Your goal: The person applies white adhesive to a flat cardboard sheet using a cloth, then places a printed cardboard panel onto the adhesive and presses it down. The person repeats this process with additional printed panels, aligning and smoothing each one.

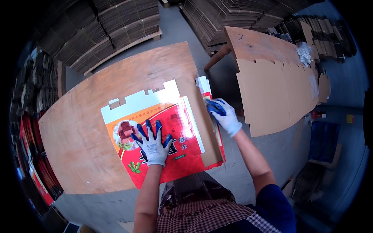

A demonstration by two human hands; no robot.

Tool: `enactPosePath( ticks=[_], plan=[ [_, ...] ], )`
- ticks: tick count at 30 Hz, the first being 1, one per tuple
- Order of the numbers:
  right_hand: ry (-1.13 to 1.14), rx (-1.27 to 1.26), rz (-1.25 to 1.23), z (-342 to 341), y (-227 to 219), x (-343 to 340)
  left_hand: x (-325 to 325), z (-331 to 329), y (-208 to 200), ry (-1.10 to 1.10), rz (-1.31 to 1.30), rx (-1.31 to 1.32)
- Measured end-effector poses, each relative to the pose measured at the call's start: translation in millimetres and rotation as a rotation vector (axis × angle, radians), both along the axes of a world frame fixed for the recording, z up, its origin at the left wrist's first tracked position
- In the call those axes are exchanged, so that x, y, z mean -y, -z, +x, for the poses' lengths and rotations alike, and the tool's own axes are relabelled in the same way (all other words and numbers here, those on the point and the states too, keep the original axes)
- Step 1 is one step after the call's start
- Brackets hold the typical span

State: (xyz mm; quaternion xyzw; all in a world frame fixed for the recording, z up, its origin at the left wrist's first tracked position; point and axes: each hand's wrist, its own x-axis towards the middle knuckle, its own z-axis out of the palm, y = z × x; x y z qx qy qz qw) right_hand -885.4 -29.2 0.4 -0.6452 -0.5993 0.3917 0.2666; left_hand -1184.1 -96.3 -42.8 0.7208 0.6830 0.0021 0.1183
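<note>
A flat cardboard box blank (178, 132), printed red and orange with white flaps, lies on the wooden tabletop. My left hand (152, 145), in a white glove with blue coated fingers, presses flat on its red face, fingers spread. My right hand (223, 114), gloved alike, is closed at the narrow side panel (204, 84) along the blank's right edge. A small pale bit shows at its fingertips, too small to name. Bare brown board (210, 132) shows between the printed face and that side panel.
The wooden table (77, 151) reaches left and away from me. Right of a gap stands another table (260, 44) with a plain cardboard sheet (276, 93) and a crumpled plastic bag (304, 53). Stacked cardboard (128, 27) stands behind; red printed sheets (42, 167) are at left.
</note>
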Motion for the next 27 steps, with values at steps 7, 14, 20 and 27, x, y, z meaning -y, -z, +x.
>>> enactPosePath(
  ticks=[7,14,20,27],
  plan=[
    [-0.401,0.523,0.266,-41.9,58.1,-50.1,-0.9,-2.5,-1.3,-0.012,-0.028,0.023],
    [-0.402,0.642,0.223,-53.4,62.9,-49.5,-2.2,-2.4,-2.0,-0.021,-0.041,0.043],
    [-0.28,0.837,0.273,-86.3,76.7,-30.5,-0.2,-3.0,-0.3,-0.014,-0.075,0.011],
    [-0.081,0.835,0.354,-89.6,79.9,15.6,-0.9,-0.4,0.0,-0.015,-0.094,-0.015]
  ],
)
